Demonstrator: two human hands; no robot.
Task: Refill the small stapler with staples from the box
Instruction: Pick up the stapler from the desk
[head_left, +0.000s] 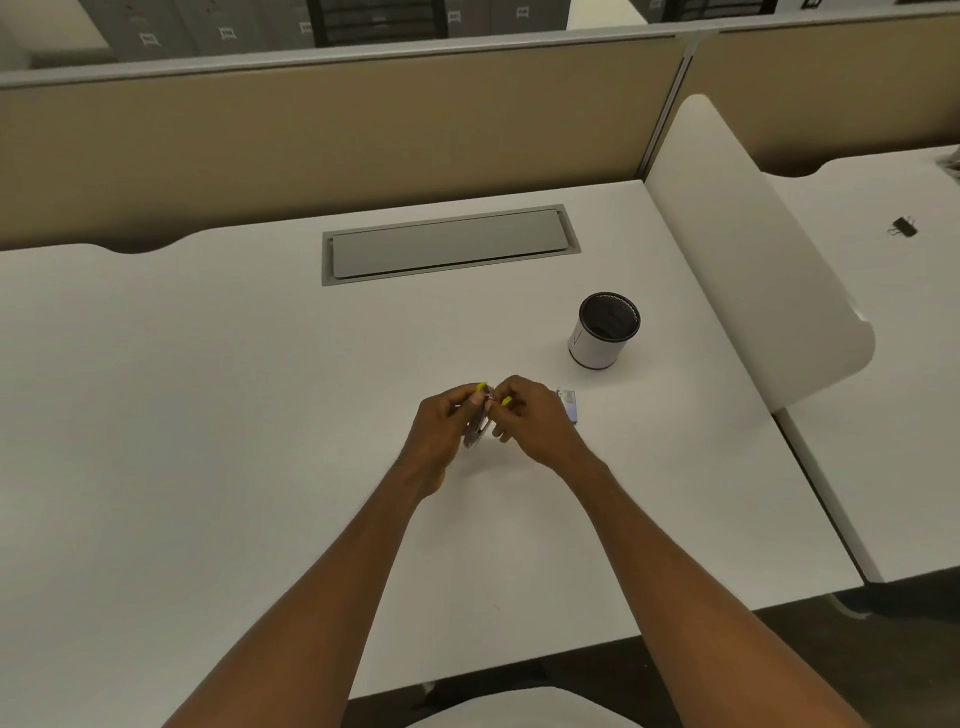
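Left hand (441, 431) grips the stapler (479, 422); right hand (535, 421) fingers pinch its far end above the counter (208, 415); staple box (568, 405) just right.

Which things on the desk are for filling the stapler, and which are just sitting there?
For the job:
small stapler, in the left hand
right hand, at the stapler
staple box

Just lying about:
pen cup
binder clip
cable hatch

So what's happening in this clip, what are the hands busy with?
A person at a white desk holds a small silvery stapler in the left hand, while the right hand works at its top end with the fingertips. A small staple box lies just right of the hands, near a white cylindrical pen cup. Whether staples are in yet can't be told.
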